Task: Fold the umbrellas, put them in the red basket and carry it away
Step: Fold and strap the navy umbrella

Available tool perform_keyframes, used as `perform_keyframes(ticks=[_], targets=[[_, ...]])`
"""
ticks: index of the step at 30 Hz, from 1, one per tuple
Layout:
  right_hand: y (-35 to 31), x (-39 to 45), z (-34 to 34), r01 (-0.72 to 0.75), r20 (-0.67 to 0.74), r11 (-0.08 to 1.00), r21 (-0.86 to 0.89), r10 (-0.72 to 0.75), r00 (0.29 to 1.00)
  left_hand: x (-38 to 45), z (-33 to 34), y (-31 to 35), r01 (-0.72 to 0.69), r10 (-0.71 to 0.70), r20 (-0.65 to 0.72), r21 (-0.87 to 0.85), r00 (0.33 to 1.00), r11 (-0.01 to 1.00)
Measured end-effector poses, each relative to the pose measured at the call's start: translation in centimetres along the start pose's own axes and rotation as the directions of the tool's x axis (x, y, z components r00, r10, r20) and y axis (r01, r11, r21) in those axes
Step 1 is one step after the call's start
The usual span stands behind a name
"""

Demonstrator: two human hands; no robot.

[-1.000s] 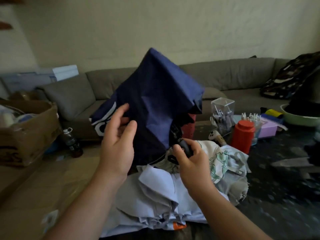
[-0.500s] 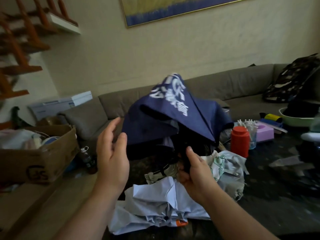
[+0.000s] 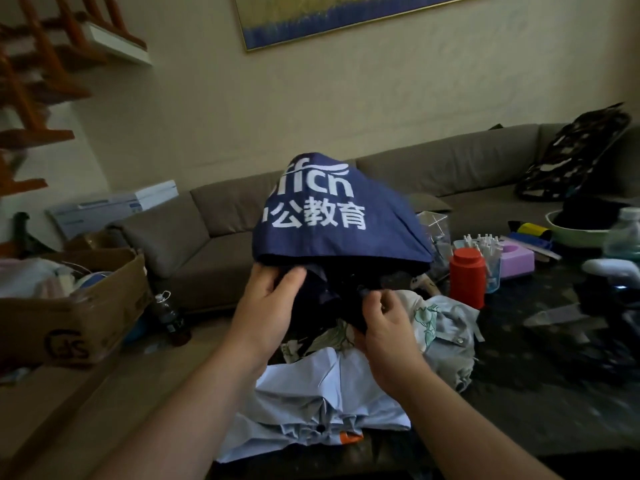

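Both hands held the navy umbrella (image 3: 332,216). Our left hand (image 3: 268,299) pinched its canopy hem; our right hand (image 3: 384,323) curled around the dark handle beneath.

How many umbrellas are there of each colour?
Navy blue umbrella, held by both hands: 1
Light blue umbrella, lying on the table: 1
Pale umbrella with green print, on the table: 1
Total: 3

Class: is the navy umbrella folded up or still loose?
Still loose: the navy umbrella has cloth billowing unwrapped above the left hand and right hand.
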State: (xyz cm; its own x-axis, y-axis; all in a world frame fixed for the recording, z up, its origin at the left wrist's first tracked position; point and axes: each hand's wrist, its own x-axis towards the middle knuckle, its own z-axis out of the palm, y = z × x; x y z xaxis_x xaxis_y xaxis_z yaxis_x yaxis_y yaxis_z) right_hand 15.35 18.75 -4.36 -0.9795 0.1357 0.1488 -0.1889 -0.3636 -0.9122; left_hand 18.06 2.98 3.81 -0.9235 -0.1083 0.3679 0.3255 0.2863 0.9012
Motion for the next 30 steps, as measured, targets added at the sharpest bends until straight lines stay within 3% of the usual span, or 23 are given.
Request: perform_keyframes(ticks=[2, 5, 8, 13, 16, 18, 21, 23, 25, 28, 30], targets=[[0.4, 0.1, 0.0, -0.005, -0.029, 1.0, -0.003, 0.005, 1.0, 0.1, 0.3, 0.1, -0.068, 0.066, -0.153, -0.009, 0.986, 0.998], [0.7, 0.3, -0.3, 0.041, -0.066, 0.998, -0.044, -0.044, 0.997, 0.6, -0.4, 1.3, -0.193, 0.088, -0.366, -0.262, 0.926, 0.945], [0.9, 0.6, -0.9, 0.106, -0.079, 0.988, -0.109, -0.115, 0.99, 2.1, -0.9, 3.2, -0.123, -0.013, -0.293, -0.443, 0.956, 0.888], [1.4, 1.3, -2.0, 0.131, -0.067, 0.986, -0.107, -0.138, 0.988, 3.1, 0.1, 3.1, 0.051, -0.099, -0.157, -0.285, 0.983, 0.957], [1.3, 1.6, -2.6, 0.116, -0.05, 0.991, -0.066, -0.119, 0.992, 2.2, 0.6, 1.2, 0.073, -0.087, -0.078, -0.169, 0.993, 0.983], [1.0, 1.9, -3.2, 0.102, -0.044, 0.995, -0.024, -0.103, 0.994, 1.9, 0.3, 1.0, 0.077, -0.085, -0.032, -0.192, 0.996, 0.978], [0.3, 2.3, -4.6, 0.058, -0.019, 0.998, 0.024, -0.057, 0.998, 2.3, -1.2, 1.9, 0.002, -0.03, -0.095, -0.282, 0.995, 0.96], [-0.2, 2.7, -5.5, 0.015, -0.004, 0.999, 0.051, -0.015, 1.0, 2.7, -2.8, 3.1, -0.11, 0.093, -0.108, -0.16, 0.99, 0.981], [-0.5, 2.9, -6.3, -0.046, 0.02, 0.994, 0.1, 0.045, 0.999, 3.1, -4.5, 3.9, -0.233, 0.235, -0.012, 0.068, 0.972, 0.97], [-0.7, 2.7, -6.6, -0.149, 0.044, 0.977, 0.15, 0.144, 0.989, 3.8, -6.1, 5.0, -0.38, 0.327, 0.194, 0.426, 0.925, 0.821], [-0.5, 2.8, -6.7, -0.177, 0.049, 0.973, 0.151, 0.171, 0.984, 4.2, -6.3, 5.5, -0.463, 0.36, 0.291, 0.541, 0.886, 0.702]])
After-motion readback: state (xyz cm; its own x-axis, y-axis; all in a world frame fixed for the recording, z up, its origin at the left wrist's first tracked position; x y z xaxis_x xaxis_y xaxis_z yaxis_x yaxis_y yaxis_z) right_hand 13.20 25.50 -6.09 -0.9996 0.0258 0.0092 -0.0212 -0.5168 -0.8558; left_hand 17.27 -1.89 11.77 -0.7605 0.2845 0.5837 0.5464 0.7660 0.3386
